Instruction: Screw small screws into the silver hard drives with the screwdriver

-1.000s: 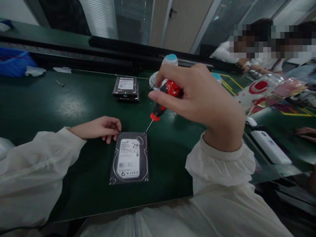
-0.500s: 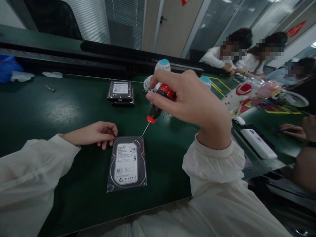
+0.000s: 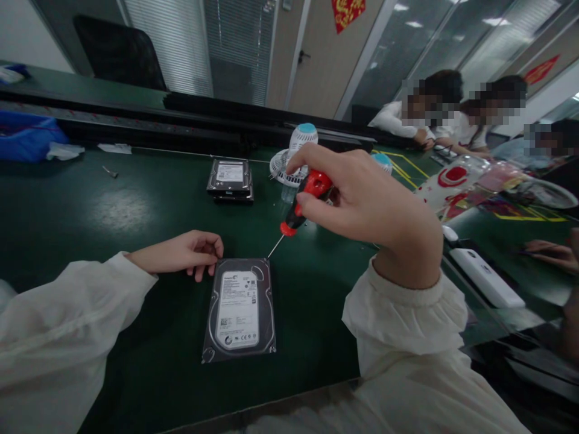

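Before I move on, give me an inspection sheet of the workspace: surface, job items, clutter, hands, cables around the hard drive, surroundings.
Surface: green tabletop, with a bright glare patch at left.
Job items: hard drive flat, label up; screwdriver tilted, tip at the drive's far right corner.
Clutter: stacked drives, blue bin, white paper scrap, white box; tiny specks beyond the screwdriver, too small to identify.
Hands: left hand loosely curled at the drive's far left corner; right hand gripping the screwdriver handle.
Cables: nothing seen around the drive.
Surroundings: black chair and door beyond the bench; seated people at upper right.
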Demonstrator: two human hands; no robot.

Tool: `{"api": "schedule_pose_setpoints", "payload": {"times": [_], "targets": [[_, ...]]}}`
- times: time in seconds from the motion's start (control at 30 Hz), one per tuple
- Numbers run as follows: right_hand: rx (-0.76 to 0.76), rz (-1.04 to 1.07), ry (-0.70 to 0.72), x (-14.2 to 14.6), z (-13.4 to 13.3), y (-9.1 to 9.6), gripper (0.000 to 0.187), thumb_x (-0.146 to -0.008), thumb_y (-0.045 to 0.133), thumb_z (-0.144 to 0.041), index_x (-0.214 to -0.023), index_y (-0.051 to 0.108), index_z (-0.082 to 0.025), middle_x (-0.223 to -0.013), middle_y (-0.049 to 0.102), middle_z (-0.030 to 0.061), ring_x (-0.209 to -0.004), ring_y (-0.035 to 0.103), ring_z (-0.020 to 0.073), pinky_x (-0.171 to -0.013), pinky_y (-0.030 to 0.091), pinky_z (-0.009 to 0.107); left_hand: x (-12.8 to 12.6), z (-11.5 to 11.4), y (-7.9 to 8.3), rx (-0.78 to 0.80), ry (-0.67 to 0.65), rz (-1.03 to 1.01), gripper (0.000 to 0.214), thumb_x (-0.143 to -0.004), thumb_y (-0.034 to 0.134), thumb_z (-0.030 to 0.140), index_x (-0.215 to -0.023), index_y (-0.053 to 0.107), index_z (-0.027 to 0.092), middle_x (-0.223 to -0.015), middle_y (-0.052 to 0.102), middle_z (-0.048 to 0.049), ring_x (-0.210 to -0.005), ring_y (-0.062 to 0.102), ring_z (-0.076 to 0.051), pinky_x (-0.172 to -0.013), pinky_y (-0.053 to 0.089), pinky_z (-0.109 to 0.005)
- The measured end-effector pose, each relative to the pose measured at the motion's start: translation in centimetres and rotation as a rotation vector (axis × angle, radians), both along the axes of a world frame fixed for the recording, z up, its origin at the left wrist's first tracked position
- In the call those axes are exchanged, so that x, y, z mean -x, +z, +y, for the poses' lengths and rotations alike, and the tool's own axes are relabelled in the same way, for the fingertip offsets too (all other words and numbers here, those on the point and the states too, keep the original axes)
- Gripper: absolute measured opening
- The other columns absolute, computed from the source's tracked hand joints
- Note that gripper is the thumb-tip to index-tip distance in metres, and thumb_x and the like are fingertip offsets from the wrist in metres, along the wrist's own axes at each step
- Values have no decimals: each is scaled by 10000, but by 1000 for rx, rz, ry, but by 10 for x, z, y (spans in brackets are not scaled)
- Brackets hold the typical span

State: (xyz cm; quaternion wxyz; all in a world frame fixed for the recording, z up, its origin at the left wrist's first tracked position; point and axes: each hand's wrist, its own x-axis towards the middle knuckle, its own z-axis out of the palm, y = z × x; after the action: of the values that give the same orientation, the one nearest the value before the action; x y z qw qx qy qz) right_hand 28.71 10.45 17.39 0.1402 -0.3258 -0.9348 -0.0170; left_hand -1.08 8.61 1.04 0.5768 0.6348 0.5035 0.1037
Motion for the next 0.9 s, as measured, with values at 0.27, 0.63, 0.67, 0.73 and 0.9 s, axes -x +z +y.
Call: {"api": "schedule_pose_setpoints", "payload": {"times": [0.27, 0.63, 0.67, 0.73, 0.9], "targets": [[-25, -24, -47, 1, -1, 0, 350, -970, 500, -487, -1072, 650, -187, -694, 548, -13, -597, 407, 87, -631, 258, 296, -2, -2, 5, 1, 0, -6, 189, -868, 661, 355, -892, 552, 203, -705, 691, 28, -509, 595, -86, -428, 390, -166], [-15, 1, 27, 1, -1, 0, 356, -923, 538, -395, -1177, 614, -158, -698, 530, -11, -621, 423, 104, -634, 267, 290, 1, -1, 1, 7, 3, 8, 180, -890, 650, 364, -905, 556, 211, -720, 696, 19, -514, 598, -96, -438, 404, -183], [-24, 2, 12, 1, -1, 0, 355, -943, 531, -437, -1151, 621, -163, -669, 512, -18, -601, 404, 100, -627, 255, 290, 0, -1, 2, 9, 3, 11, 173, -892, 648, 357, -903, 555, 211, -718, 695, 19, -512, 598, -97, -434, 398, -183], [-45, 11, -8, 2, -1, -1, 389, -958, 526, -516, -1107, 631, -173, -649, 494, -25, -586, 386, 93, -624, 244, 290, 0, -2, 3, 11, 6, 16, 163, -892, 648, 345, -897, 555, 211, -715, 691, 21, -510, 596, -97, -431, 390, -184], [-36, 48, 37, 3, -3, -2, 413, -906, 564, -413, -1207, 566, -132, -701, 493, -28, -606, 386, 91, -634, 266, 289, -1, -3, 5, 3, 12, 6, 175, -886, 662, 354, -893, 564, 209, -703, 676, 28, -518, 592, -97, -443, 388, -184]]}}
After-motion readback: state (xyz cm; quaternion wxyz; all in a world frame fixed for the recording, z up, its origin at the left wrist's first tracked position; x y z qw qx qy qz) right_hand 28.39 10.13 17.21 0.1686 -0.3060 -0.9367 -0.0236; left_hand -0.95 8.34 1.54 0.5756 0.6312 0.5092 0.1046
